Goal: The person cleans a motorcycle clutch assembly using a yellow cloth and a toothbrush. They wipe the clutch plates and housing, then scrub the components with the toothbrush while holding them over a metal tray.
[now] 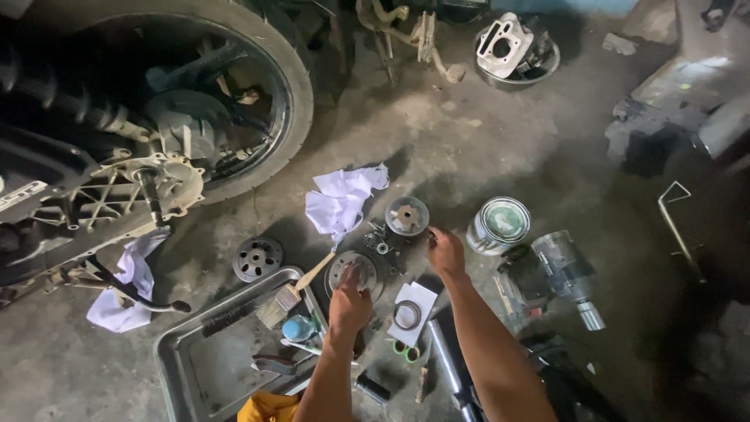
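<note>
Metal disc beside paintbrush, tray

We saw a round grey metal disc lying flat on the concrete floor, just beside the corner of a steel tray, its middle covered by the fingers pressed on it. A second round disc, silvery with a paler hub, lay flat a little farther away, beside a crumpled white rag. Between the two discs we noticed a cluster of small dark parts, including a ring-shaped piece, scattered on the floor.
</note>
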